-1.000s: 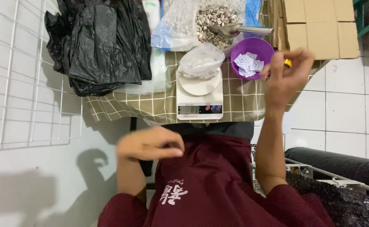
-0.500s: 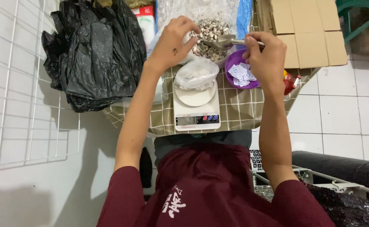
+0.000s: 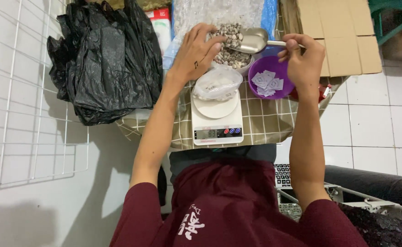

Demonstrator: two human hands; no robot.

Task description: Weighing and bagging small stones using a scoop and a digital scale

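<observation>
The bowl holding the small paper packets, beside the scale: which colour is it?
Purple. The bowl shows best in the head view, below the right hand.

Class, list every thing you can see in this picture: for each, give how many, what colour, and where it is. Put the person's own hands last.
Metal scoop: one, silver, over the pile of stones, handle in the right hand.
Small stones: many, grey-brown, heaped in a bowl behind the scale.
Kitchen scale: one, white, on the checked cloth in front of the person.
Clear plastic bag: one, see-through, resting on the scale's round plate.
Purple bowl: one, right of the scale, holding small pale paper slips.
Black plastic bags: a heap, left of the scale.
Cardboard: brown, flat, far right.
Wire rack: one, white, far left.
Left hand: touching the stones.
Right hand: gripping the scoop's handle.
</observation>
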